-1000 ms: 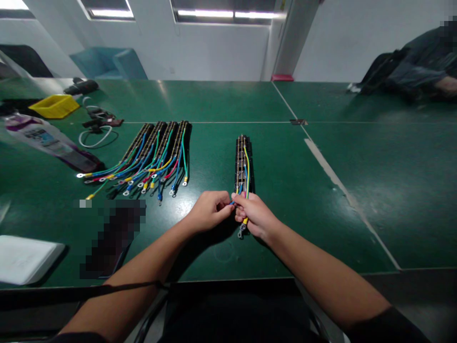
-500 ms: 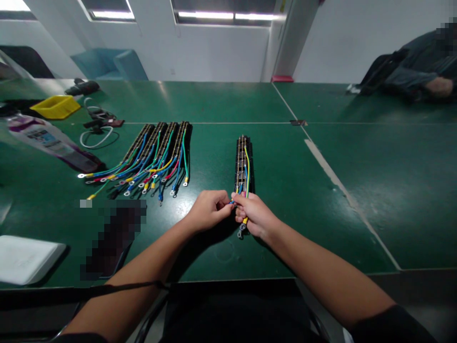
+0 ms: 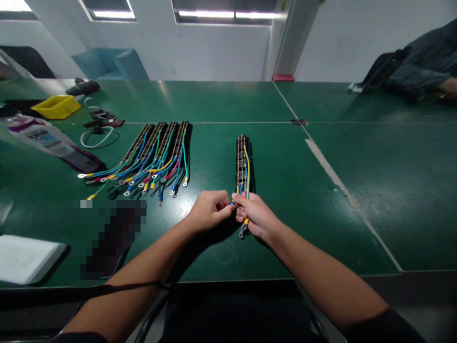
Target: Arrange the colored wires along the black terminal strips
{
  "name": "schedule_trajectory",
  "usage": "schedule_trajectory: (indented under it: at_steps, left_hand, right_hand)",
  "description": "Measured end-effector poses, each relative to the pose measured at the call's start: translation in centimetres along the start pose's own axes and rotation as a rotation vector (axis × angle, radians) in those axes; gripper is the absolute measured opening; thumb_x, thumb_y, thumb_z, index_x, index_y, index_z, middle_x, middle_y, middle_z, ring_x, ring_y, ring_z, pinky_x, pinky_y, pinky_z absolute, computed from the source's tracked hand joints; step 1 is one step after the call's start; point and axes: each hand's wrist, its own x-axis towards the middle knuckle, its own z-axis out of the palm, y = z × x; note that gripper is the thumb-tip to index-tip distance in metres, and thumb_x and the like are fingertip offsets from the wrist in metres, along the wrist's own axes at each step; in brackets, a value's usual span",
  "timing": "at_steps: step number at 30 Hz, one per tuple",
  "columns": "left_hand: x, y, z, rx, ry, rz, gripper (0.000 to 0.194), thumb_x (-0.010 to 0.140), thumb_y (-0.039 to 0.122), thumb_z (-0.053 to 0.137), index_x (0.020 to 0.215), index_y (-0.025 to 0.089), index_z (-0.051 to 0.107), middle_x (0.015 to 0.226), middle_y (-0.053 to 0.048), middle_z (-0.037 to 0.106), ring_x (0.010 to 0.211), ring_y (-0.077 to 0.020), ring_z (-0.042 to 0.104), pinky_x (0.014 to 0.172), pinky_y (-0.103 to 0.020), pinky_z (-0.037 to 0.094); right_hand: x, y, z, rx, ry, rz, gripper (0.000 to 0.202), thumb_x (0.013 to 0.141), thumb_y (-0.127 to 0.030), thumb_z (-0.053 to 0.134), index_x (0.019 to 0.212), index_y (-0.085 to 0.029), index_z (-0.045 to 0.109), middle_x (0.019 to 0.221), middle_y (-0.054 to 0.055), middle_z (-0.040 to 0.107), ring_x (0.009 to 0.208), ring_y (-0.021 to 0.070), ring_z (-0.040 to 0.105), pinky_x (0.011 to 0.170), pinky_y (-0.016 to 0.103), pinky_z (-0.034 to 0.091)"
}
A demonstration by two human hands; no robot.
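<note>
In front of me a black terminal block (image 3: 242, 159) lies lengthwise on the green table, with coloured wires running along it toward me. My right hand (image 3: 255, 212) is closed around the near wires, among them a yellow-green wire (image 3: 247, 166). Ring terminals (image 3: 243, 231) poke out below its fingers. My left hand (image 3: 210, 209) pinches the end of a blue wire (image 3: 231, 204) just left of the right fingertips. Off to the left rest several similar terminal blocks (image 3: 166, 140), side by side, their lugged wires fanned toward me.
At left lie a plastic bottle (image 3: 53, 143), a yellow bin (image 3: 57, 107), a cable (image 3: 96, 138), a power drill (image 3: 83, 87), a white box (image 3: 30, 259) and a dark blurred-out object (image 3: 114, 238). A person's sleeve (image 3: 417, 66) rests at the far right.
Both my hands stay almost in place on the wires; the ring terminals under my right hand shift very slightly right. At the far right the other person's arm has moved right.
</note>
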Motion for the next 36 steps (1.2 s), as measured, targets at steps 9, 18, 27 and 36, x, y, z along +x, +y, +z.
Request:
schedule_trajectory:
  at_steps: [9,18,27,36]
  left_hand:
    - [-0.18,-0.05,0.12,0.061,0.043,0.057,0.023,0.082,0.03,0.058,0.066,0.013,0.058,0.055,0.004,0.055,0.049,-0.0065,0.046,0.05,-0.018,0.028]
    - [0.03,0.01,0.29,0.043,0.027,0.059,0.023,0.082,0.027,0.057,0.064,0.014,0.052,0.056,0.004,0.051,0.05,-0.0067,0.043,0.05,-0.019,0.027]
    - [-0.06,0.14,0.21,0.066,0.03,0.07,0.023,0.082,0.029,0.056,0.066,0.014,0.053,0.056,0.004,0.052,0.051,-0.0071,0.044,0.051,-0.019,0.027]
    - [-0.17,0.09,0.26,0.052,0.037,0.065,0.023,0.083,0.03,0.055,0.067,0.014,0.056,0.056,0.003,0.054,0.05,-0.007,0.046,0.051,-0.019,0.028]
  right_hand:
    - [0.1,0.1,-0.22,-0.023,-0.021,-0.02,0.025,0.077,-0.025,0.066,0.071,-0.018,0.043,0.045,-0.011,0.037,0.033,0.0025,0.029,0.034,0.017,0.029]
    - [0.12,0.1,-0.36,-0.019,-0.027,-0.026,0.025,0.076,-0.024,0.066,0.07,-0.018,0.043,0.045,-0.011,0.036,0.034,0.0027,0.029,0.034,0.017,0.028]
    - [0.13,0.01,-0.35,-0.029,-0.033,-0.018,0.026,0.074,-0.026,0.068,0.07,-0.018,0.043,0.046,-0.011,0.037,0.034,0.0024,0.029,0.034,0.017,0.028]
    - [0.06,-0.09,-0.32,-0.036,-0.045,-0.014,0.026,0.073,-0.026,0.068,0.07,-0.018,0.043,0.046,-0.011,0.037,0.034,0.0025,0.028,0.034,0.017,0.027]
